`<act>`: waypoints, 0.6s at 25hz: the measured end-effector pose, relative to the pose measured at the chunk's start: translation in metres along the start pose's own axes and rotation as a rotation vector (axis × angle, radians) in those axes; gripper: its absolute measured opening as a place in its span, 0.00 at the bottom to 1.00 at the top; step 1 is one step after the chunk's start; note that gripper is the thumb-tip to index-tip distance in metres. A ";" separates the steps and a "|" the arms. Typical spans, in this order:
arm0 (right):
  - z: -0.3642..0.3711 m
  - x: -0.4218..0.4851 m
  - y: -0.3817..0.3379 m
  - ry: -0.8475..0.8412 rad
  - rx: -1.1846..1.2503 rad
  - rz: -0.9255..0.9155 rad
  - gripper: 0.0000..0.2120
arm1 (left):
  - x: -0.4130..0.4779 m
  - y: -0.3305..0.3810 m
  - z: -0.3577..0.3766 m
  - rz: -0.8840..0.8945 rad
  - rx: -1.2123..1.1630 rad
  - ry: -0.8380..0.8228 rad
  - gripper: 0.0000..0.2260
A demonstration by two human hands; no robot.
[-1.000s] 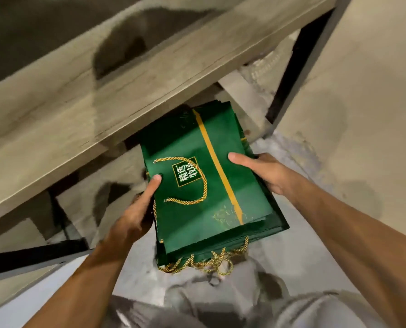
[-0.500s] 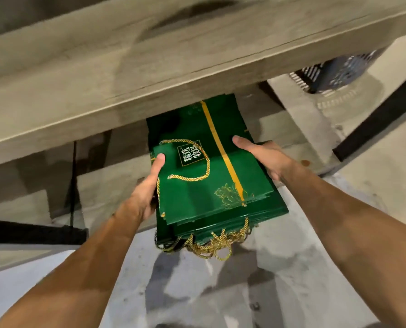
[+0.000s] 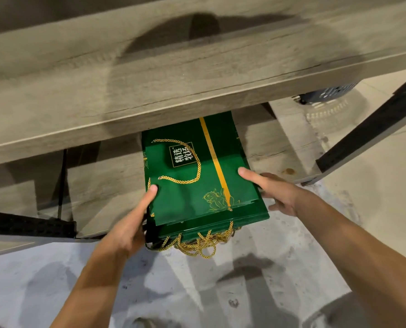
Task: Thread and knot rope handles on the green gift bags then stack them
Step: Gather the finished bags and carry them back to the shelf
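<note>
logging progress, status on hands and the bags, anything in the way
Left hand and right hand grip the stack by its sides, thumbs on top. Handles roped, hanging off near edge. Tabletop overhangs its far end.

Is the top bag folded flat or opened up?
Folded flat: the top bag lies as a thin sheet on the stack, handle resting across its face.

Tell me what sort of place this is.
Probably a packing workshop or storeroom, not a home. A stack of green gift bags with gold rope handles is on the lower shelf of a wood-look rack with a black perforated metal frame, above a bare, stained concrete floor.
</note>
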State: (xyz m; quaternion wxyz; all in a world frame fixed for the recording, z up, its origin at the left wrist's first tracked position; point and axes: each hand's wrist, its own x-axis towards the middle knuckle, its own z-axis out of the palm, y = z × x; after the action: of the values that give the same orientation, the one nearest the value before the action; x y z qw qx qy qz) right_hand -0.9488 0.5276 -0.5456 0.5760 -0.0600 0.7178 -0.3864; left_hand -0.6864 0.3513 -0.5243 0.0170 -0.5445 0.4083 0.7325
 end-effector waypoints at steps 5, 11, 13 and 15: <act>0.005 0.009 0.015 0.006 0.115 0.005 0.62 | 0.000 -0.012 0.003 0.028 0.028 0.004 0.26; 0.011 0.001 0.021 0.102 0.134 -0.159 0.54 | -0.001 -0.022 0.010 0.072 0.070 0.052 0.26; 0.013 0.002 0.014 0.129 0.107 -0.172 0.50 | -0.002 -0.016 0.010 0.088 0.085 0.046 0.27; 0.013 0.004 0.006 0.160 0.106 -0.167 0.45 | 0.001 -0.011 0.012 0.073 0.086 0.081 0.28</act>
State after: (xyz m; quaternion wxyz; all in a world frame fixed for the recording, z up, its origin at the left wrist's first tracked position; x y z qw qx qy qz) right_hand -0.9366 0.5233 -0.5527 0.4849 -0.0582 0.7327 -0.4740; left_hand -0.6913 0.3652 -0.5304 -0.0030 -0.5572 0.4591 0.6919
